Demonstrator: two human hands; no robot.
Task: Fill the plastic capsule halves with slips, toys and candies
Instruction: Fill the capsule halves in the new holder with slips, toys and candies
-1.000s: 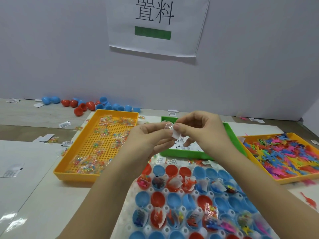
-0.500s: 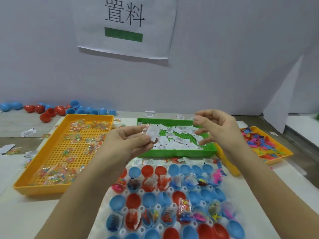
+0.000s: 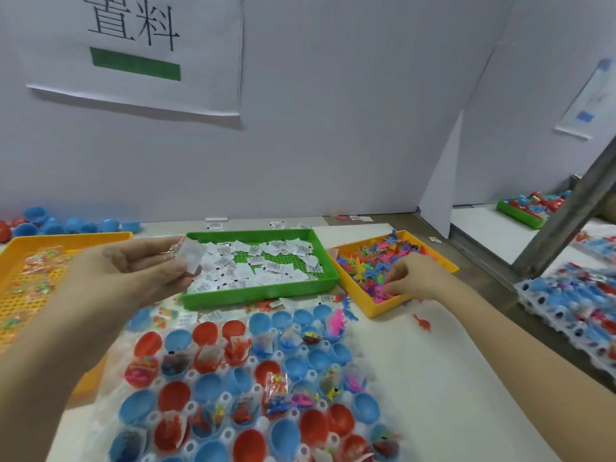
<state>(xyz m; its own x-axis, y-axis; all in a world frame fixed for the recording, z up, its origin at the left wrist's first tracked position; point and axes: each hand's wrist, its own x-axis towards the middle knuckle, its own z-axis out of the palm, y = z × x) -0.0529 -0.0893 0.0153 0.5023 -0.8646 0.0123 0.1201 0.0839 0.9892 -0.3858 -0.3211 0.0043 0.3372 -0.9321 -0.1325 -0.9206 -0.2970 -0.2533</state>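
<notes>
My left hand (image 3: 133,271) is raised over the table and pinches a white paper slip (image 3: 190,253) together with a clear candy packet. My right hand (image 3: 413,276) reaches into the yellow tray of small plastic toys (image 3: 443,261) on the right, fingers curled down among the toys (image 3: 370,261). Whether it grips one I cannot tell. A green tray (image 3: 260,293) with several white slips lies between my hands. Red and blue capsule halves (image 3: 246,381) sit in a white holder in front of me, some holding slips, toys and candy.
A yellow perforated tray of candy packets (image 3: 20,258) lies on the left. Loose blue and red capsule halves (image 3: 73,225) line the back wall. A second holder of filled halves (image 3: 580,305) sits at the right, behind a grey post (image 3: 566,208).
My right hand has let go of the slip and moved right and down into the toy tray. My left hand keeps the slip and packet. The view has swung right.
</notes>
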